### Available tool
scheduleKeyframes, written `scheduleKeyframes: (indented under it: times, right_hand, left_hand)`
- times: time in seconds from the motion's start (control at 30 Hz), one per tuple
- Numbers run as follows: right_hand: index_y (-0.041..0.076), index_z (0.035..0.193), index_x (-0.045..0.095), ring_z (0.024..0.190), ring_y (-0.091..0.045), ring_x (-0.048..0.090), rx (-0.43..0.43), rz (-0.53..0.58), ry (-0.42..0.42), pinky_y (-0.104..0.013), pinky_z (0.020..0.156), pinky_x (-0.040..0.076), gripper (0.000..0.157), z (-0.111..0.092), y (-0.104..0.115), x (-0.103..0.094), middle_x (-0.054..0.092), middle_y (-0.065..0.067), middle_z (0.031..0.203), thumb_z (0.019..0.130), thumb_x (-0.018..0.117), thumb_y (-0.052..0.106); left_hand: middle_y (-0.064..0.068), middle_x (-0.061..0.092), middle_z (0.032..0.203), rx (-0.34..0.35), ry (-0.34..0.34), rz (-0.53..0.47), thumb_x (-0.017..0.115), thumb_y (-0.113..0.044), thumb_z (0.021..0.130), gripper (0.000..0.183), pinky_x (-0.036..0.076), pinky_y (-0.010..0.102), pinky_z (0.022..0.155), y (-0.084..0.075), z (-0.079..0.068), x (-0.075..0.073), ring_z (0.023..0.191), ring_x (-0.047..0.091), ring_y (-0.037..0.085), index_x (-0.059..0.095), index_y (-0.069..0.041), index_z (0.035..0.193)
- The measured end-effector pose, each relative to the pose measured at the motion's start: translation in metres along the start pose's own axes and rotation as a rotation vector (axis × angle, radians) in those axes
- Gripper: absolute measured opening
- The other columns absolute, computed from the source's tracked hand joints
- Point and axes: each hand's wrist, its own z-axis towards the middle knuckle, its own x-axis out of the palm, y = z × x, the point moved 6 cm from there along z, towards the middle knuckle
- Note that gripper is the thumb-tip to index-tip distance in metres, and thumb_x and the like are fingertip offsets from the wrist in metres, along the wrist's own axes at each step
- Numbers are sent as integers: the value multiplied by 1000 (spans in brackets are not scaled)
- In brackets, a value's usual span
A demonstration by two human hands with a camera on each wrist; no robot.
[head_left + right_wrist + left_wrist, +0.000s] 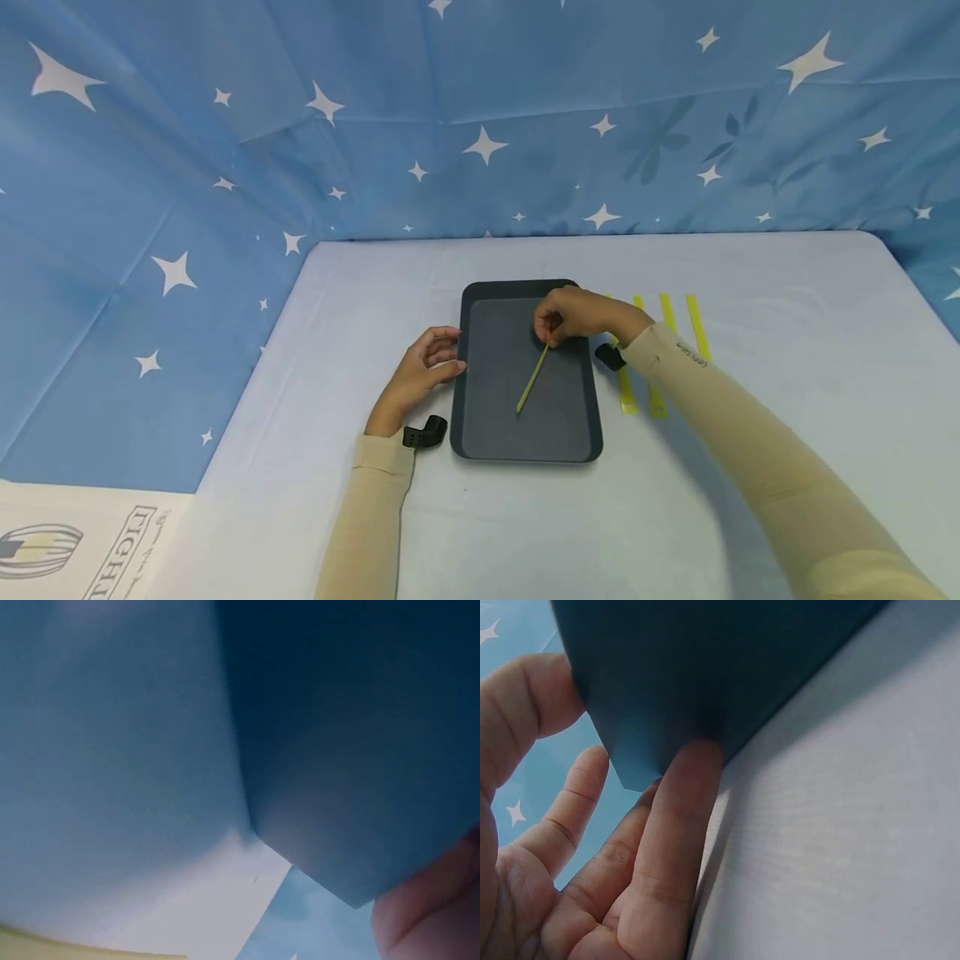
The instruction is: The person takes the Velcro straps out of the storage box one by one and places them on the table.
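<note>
A dark grey rectangular tray (487, 429) lies on the white-covered table. My left hand (420, 372) is at its left side, the fingertips and thumb touching the rim. In the left wrist view, relaxed fingers (671, 832) rest against the tray's outer wall (705, 660). Above the tray's right half, my right hand (566, 315) pinches one end of a thin yellow strip (532, 379), which slants down and left over the tray floor. Whether its lower end touches the tray I cannot tell. The right wrist view shows the tray wall (360, 750) and part of a finger (431, 915).
Several yellow strips (697, 325) lie side by side on the table to the right of the tray, partly covered by my right forearm. A blue curtain with white stars (483, 146) hangs behind the table (787, 333). A printed cream surface (90, 542) is at the lower left.
</note>
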Motion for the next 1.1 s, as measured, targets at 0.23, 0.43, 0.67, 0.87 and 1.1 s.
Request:
scheduleKeyframes:
  times: [0.23, 0.43, 0.67, 0.87, 1.1]
  right_hand:
    - [1, 92, 70, 85, -24, 65, -115, 235, -76, -35, 76, 56, 13, -11, 3, -4, 69, -8, 92, 95, 75, -11]
    - [-11, 105, 68, 80, -25, 61, -130, 343, -234, -35, 71, 52, 7, -24, 12, -12, 68, -11, 94, 98, 69, -13]
    - [-14, 126, 69, 83, -21, 59, -83, 428, -402, -34, 74, 53, 23, -38, 19, -17, 67, -15, 107, 104, 65, -7]
    - [-9, 120, 69, 91, -22, 69, -3, 541, -412, -36, 81, 62, 17, -46, 18, -11, 61, -33, 137, 109, 62, 3]
    - [-11, 122, 66, 86, -21, 69, 11, 551, -442, -34, 78, 64, 20, -58, 15, -9, 70, -13, 107, 110, 59, 4]
  left_hand:
    - [27, 50, 158, 7, 3, 8, 70, -4, 100, 59, 58, 26, 92, -1, 0, 1, 135, 57, 39, 47, 3, 154]
    - [27, 50, 159, 6, 3, 1, 69, -4, 100, 58, 58, 27, 92, -1, -1, 1, 136, 56, 40, 47, 3, 153]
    - [28, 50, 158, 14, 4, 4, 69, -5, 100, 58, 57, 27, 91, -1, -2, 2, 135, 56, 41, 47, 3, 154]
    - [28, 50, 157, 15, 0, 3, 68, -4, 100, 58, 57, 26, 91, -1, -2, 2, 135, 56, 41, 47, 4, 154]
    - [27, 50, 158, 14, 0, 10, 68, -3, 101, 57, 57, 26, 91, -2, -2, 2, 135, 57, 39, 47, 3, 154]
